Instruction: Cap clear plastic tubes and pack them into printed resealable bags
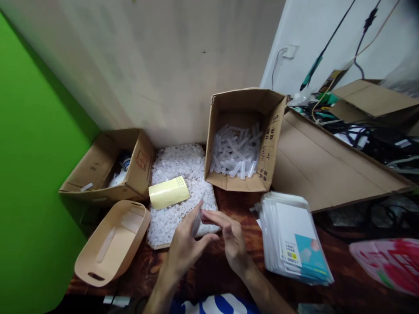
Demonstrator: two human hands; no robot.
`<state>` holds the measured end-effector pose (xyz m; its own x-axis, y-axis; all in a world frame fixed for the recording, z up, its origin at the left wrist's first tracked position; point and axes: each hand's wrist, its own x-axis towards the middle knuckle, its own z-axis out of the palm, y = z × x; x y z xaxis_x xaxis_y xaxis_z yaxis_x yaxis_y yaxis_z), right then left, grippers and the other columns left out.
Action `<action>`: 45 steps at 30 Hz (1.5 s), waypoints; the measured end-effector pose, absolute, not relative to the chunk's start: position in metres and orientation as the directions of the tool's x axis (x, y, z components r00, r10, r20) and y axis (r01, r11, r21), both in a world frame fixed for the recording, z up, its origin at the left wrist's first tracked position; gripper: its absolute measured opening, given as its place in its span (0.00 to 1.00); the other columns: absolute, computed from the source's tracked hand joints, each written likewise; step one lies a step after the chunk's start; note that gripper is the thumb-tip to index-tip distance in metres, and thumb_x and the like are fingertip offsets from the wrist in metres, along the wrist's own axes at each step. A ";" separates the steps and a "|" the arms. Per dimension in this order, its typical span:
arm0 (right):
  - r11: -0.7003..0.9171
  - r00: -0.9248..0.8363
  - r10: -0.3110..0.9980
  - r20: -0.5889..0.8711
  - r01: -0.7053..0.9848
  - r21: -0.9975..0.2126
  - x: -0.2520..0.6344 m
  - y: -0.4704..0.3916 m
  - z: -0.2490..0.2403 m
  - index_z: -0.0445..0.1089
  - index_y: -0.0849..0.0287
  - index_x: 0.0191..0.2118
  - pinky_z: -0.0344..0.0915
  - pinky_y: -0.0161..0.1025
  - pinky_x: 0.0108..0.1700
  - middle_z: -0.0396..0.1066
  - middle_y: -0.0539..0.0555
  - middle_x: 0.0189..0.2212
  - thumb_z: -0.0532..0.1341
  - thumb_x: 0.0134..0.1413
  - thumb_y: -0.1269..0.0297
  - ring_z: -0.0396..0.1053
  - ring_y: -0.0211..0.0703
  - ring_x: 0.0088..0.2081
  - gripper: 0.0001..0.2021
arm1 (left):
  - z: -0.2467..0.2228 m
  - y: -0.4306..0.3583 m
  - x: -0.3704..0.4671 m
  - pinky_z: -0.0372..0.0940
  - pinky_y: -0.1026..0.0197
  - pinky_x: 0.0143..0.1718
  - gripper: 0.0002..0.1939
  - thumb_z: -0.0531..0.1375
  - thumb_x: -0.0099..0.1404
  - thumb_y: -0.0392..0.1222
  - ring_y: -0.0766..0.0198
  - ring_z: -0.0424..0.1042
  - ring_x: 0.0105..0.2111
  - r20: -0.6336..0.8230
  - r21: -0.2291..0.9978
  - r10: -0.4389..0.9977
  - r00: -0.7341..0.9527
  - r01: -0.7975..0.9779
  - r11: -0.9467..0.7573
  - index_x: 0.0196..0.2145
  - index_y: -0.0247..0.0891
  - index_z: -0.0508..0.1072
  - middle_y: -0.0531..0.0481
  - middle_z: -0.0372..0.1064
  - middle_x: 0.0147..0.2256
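My left hand [187, 245] is partly closed around a translucent plastic piece [196, 223], seen edge-on between fingers and thumb; its exact shape is hard to make out. Just to its right, my right hand [233, 244] has its fingers stretched toward the left fingertips, thumb apart, with nothing visible in its grip. Behind both hands lies a shallow tray of small white plastic parts [180, 163]. A yellow sticker sheet [168, 192] rests on those parts. Translucent tubes [235, 150] fill the bottom of a tilted cardboard box [275, 131] beyond the hands.
At left, a beige basket [122, 253] holds a few translucent pieces, before an open cardboard box [139, 168]. Packaged plastic sleeves [290, 235] are stacked at right. Beyond them stand a large carton [337, 161] with cables and a pink patterned item [389, 264].
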<state>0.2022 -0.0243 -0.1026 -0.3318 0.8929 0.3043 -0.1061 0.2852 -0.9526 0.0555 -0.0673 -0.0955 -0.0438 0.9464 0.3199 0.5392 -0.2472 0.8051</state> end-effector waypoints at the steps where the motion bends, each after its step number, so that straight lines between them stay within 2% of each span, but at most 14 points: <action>1: 0.269 -0.316 0.901 0.297 -0.130 -0.954 0.204 -0.026 -0.102 0.78 0.55 0.51 0.74 0.47 0.48 0.77 0.61 0.46 0.48 0.71 0.46 0.76 0.51 0.45 0.26 | -0.096 -0.066 0.054 0.70 0.46 0.57 0.27 0.64 0.67 0.44 0.49 0.72 0.57 0.305 0.844 0.951 -0.060 0.480 -0.240 0.62 0.42 0.67 0.40 0.70 0.58; 4: 0.196 -0.135 0.968 0.214 -0.131 -0.972 0.204 -0.021 -0.104 0.76 0.55 0.49 0.73 0.40 0.44 0.74 0.58 0.41 0.61 0.65 0.53 0.74 0.46 0.41 0.14 | -0.092 -0.061 0.044 0.72 0.52 0.53 0.14 0.56 0.73 0.41 0.55 0.76 0.52 0.279 0.909 0.960 -0.038 0.332 -0.251 0.52 0.42 0.76 0.43 0.77 0.51; 6: 0.158 -0.068 0.983 0.170 -0.156 -0.975 0.202 -0.014 -0.106 0.74 0.56 0.50 0.73 0.36 0.40 0.71 0.56 0.41 0.68 0.57 0.55 0.72 0.42 0.37 0.17 | -0.090 -0.058 0.041 0.72 0.54 0.52 0.13 0.55 0.74 0.40 0.56 0.77 0.50 0.289 0.920 0.957 -0.031 0.285 -0.269 0.50 0.42 0.78 0.44 0.78 0.48; 8: 0.110 -0.122 0.983 0.136 -0.196 -0.974 0.202 -0.006 -0.107 0.75 0.57 0.48 0.71 0.34 0.33 0.71 0.55 0.40 0.70 0.55 0.55 0.70 0.39 0.32 0.18 | -0.094 -0.054 0.040 0.71 0.54 0.53 0.14 0.54 0.74 0.40 0.57 0.76 0.50 0.331 0.913 0.943 -0.026 0.262 -0.313 0.49 0.43 0.78 0.44 0.78 0.48; 11: 0.058 -0.249 0.961 0.117 -0.233 -0.971 0.206 0.001 -0.106 0.78 0.58 0.39 0.67 0.33 0.26 0.71 0.53 0.34 0.70 0.55 0.55 0.68 0.36 0.26 0.12 | -0.104 -0.047 0.038 0.70 0.52 0.53 0.12 0.55 0.74 0.42 0.56 0.75 0.50 0.418 0.875 0.907 -0.038 0.286 -0.391 0.48 0.42 0.78 0.42 0.77 0.47; 16: 0.172 -0.179 0.962 0.207 -0.191 -0.966 0.211 0.002 -0.105 0.78 0.57 0.31 0.69 0.34 0.31 0.74 0.52 0.31 0.75 0.47 0.55 0.72 0.41 0.31 0.12 | -0.122 -0.040 0.037 0.70 0.55 0.46 0.07 0.68 0.63 0.41 0.59 0.74 0.41 0.499 0.847 0.775 -0.389 0.407 -0.341 0.39 0.40 0.77 0.48 0.74 0.37; 21: 0.222 -0.219 0.946 0.240 -0.101 -0.970 0.212 -0.004 -0.109 0.79 0.56 0.31 0.71 0.35 0.32 0.76 0.55 0.34 0.74 0.48 0.55 0.73 0.42 0.33 0.10 | -0.134 -0.047 0.038 0.72 0.52 0.46 0.07 0.71 0.59 0.40 0.58 0.77 0.38 0.457 0.889 0.715 -0.529 0.271 -0.369 0.33 0.39 0.78 0.50 0.77 0.34; 24: 0.231 -0.223 0.945 0.238 -0.058 -0.971 0.216 -0.007 -0.117 0.78 0.56 0.28 0.69 0.35 0.29 0.76 0.55 0.33 0.73 0.50 0.57 0.72 0.41 0.32 0.09 | -0.142 -0.056 0.031 0.74 0.48 0.47 0.06 0.72 0.57 0.39 0.56 0.79 0.39 0.417 0.906 0.787 -0.455 0.141 -0.398 0.30 0.40 0.79 0.48 0.80 0.35; 27: 0.219 -0.230 0.949 0.217 -0.019 -0.976 0.225 -0.010 -0.127 0.78 0.56 0.27 0.69 0.36 0.31 0.76 0.55 0.33 0.73 0.51 0.57 0.73 0.43 0.34 0.10 | -0.149 -0.070 0.019 0.74 0.45 0.47 0.04 0.72 0.57 0.39 0.52 0.80 0.41 0.384 0.923 0.856 -0.347 0.109 -0.370 0.29 0.40 0.80 0.47 0.80 0.35; 32: 0.189 -0.280 0.945 0.171 0.039 -0.981 0.244 -0.021 -0.145 0.78 0.56 0.27 0.69 0.38 0.35 0.77 0.56 0.35 0.73 0.50 0.60 0.74 0.46 0.37 0.08 | -0.151 -0.097 0.007 0.76 0.52 0.44 0.02 0.69 0.61 0.37 0.56 0.79 0.40 0.394 0.897 0.889 -0.233 0.309 -0.317 0.32 0.41 0.81 0.48 0.79 0.35; 35: 0.148 -0.268 0.955 0.125 0.066 -0.987 0.248 -0.032 -0.154 0.77 0.56 0.26 0.69 0.39 0.37 0.77 0.55 0.34 0.73 0.51 0.61 0.74 0.46 0.37 0.08 | -0.154 -0.107 0.010 0.76 0.54 0.44 0.12 0.70 0.60 0.39 0.57 0.79 0.42 0.374 0.863 0.917 -0.137 0.414 -0.290 0.43 0.43 0.80 0.45 0.78 0.42; 37: 0.116 -0.241 0.966 0.096 0.072 -0.991 0.247 -0.039 -0.158 0.77 0.56 0.25 0.69 0.41 0.41 0.76 0.55 0.34 0.72 0.51 0.61 0.74 0.46 0.37 0.09 | -0.160 -0.110 0.013 0.76 0.53 0.46 0.15 0.68 0.63 0.38 0.57 0.78 0.45 0.384 0.839 0.920 -0.081 0.447 -0.311 0.48 0.44 0.79 0.44 0.77 0.45; 41: 0.082 -0.150 0.986 0.073 0.054 -0.995 0.245 -0.047 -0.163 0.76 0.56 0.26 0.69 0.43 0.45 0.76 0.55 0.33 0.71 0.53 0.59 0.73 0.47 0.38 0.10 | -0.170 -0.111 0.020 0.75 0.55 0.48 0.14 0.59 0.70 0.32 0.59 0.78 0.47 0.378 0.814 0.926 0.010 0.472 -0.338 0.50 0.44 0.78 0.44 0.77 0.47; 45: 0.066 -0.129 0.990 0.059 0.050 -0.997 0.242 -0.051 -0.165 0.76 0.56 0.25 0.69 0.43 0.43 0.75 0.55 0.32 0.71 0.52 0.57 0.73 0.47 0.37 0.11 | -0.171 -0.112 0.026 0.76 0.56 0.44 0.14 0.67 0.64 0.34 0.58 0.78 0.42 0.449 0.789 0.892 -0.053 0.492 -0.368 0.48 0.43 0.79 0.45 0.77 0.43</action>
<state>0.2422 -0.0507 -0.1653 -0.1293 0.9899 0.0590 0.0496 0.0659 -0.9966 0.0262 -0.1115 -0.1712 -0.0526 0.8918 0.4494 0.4924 -0.3684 0.7886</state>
